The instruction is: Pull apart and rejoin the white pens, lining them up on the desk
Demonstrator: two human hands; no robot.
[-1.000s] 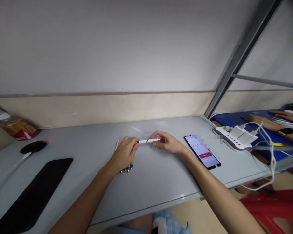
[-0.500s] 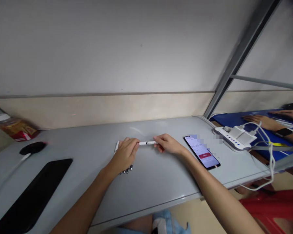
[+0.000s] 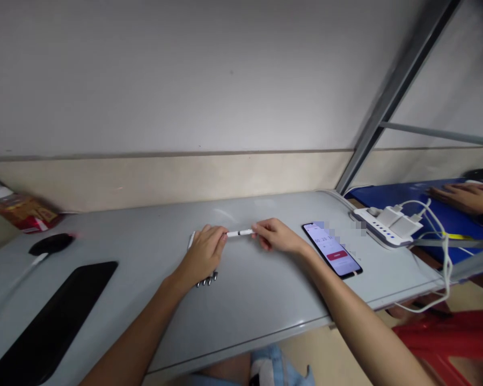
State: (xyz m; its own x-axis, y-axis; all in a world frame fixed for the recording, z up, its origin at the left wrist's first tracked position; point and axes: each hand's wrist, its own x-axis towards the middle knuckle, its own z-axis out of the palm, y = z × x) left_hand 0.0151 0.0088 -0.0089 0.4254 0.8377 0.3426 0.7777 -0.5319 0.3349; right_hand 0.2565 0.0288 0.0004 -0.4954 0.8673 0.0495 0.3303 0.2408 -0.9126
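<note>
A slim white pen with a dark band near its middle is held level between my two hands, just above the grey table. My left hand pinches its left end, and my right hand pinches its right end between thumb and fingers. Under my left hand lie several more pens; their silvery tips stick out below the palm, and a white end shows at its upper left.
A lit phone lies right of my hands, beside a white power strip with cables. At left are a black flat object, a round black pad and a jar. Another person's hands rest on a blue surface.
The pen's parts look shifted: the dark band sits nearer its middle and the gap seen near my right fingers has gone. The other person's hands have moved right.
</note>
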